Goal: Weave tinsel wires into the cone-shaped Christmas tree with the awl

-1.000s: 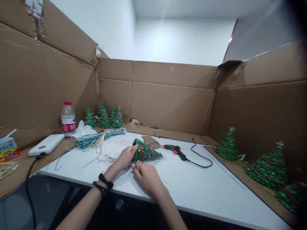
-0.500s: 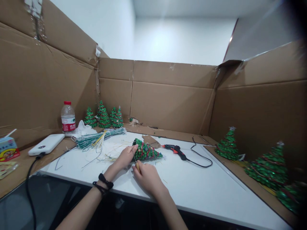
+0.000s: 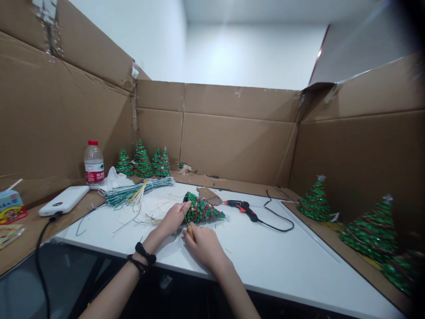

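A small green beaded Christmas tree [image 3: 203, 210] with a red garland lies on its side on the white table, its clear tip pointing right. My left hand [image 3: 174, 218] is closed at the tree's base end, with fingertips pressed against it. In my right hand [image 3: 203, 243] is an awl-like tool [image 3: 190, 231], gripped by its wooden handle just in front of the tree. Its thin shaft points up toward my left fingers. Whether the tip enters the base cannot be made out. Loose wire ends [image 3: 153, 219] lie beside my left hand.
A black and orange glue gun [image 3: 244, 208] with its cord lies right of the tree, near a brown cardboard piece [image 3: 209, 196]. Bundled green and white wires [image 3: 133, 191] lie left. More trees [image 3: 144, 164] stand behind. A bottle [image 3: 94, 164] and white power bank [image 3: 64, 200] are at left.
Almost nothing differs. Both hands, the tree and the wooden-handled tool hold nearly the same place; only the tool's shaft and my left wrist have shifted very slightly.
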`<state>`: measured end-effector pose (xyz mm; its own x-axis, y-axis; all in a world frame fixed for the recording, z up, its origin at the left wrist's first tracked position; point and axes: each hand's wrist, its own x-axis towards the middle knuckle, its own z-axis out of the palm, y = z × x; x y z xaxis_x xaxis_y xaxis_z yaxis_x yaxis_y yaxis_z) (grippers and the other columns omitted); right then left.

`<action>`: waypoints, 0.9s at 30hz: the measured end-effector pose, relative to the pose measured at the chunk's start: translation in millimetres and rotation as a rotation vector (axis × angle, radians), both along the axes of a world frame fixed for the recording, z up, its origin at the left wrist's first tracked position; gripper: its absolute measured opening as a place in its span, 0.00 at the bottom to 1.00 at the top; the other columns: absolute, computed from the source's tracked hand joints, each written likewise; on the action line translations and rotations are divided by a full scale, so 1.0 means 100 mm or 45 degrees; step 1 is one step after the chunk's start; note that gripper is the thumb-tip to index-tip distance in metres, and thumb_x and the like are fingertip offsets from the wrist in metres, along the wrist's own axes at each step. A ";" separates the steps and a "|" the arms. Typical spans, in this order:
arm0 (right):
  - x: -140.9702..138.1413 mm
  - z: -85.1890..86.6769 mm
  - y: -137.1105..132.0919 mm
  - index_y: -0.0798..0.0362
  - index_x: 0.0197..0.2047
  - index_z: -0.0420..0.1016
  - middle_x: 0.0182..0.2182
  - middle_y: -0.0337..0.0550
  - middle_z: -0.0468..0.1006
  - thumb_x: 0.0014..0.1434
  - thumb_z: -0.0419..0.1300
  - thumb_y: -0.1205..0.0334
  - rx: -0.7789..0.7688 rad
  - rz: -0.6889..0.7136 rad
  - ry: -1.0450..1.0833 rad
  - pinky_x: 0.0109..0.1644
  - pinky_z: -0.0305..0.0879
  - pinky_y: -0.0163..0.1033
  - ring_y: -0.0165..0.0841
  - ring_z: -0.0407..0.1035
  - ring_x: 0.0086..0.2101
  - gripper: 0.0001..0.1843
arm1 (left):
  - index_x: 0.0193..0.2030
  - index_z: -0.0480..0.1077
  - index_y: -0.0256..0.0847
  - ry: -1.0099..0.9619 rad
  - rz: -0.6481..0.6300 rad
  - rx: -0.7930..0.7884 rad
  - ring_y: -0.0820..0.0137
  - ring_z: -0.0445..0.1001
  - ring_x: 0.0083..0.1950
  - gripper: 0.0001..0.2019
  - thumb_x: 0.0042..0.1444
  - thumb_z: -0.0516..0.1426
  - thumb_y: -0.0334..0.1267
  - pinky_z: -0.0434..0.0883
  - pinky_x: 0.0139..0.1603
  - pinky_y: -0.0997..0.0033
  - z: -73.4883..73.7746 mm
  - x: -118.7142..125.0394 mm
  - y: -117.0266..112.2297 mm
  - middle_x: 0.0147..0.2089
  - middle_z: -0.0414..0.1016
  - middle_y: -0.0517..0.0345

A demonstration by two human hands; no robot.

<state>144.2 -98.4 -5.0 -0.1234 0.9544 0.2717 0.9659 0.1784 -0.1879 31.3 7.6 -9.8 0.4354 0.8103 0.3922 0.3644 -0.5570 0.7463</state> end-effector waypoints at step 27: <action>0.00 0.03 -0.02 0.53 0.37 0.69 0.28 0.43 0.78 0.67 0.44 0.59 -0.011 0.005 -0.010 0.28 0.43 0.38 0.36 0.73 0.30 0.15 | 0.28 0.66 0.39 -0.030 -0.014 -0.001 0.64 0.68 0.36 0.24 0.59 0.41 0.55 0.65 0.41 0.68 0.02 0.01 -0.02 0.31 0.74 0.53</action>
<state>144.1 -100.4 -2.2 -0.1294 0.9563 0.2623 0.9665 0.1808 -0.1820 32.1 5.2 -7.8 0.4349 0.8060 0.4014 0.3408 -0.5600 0.7551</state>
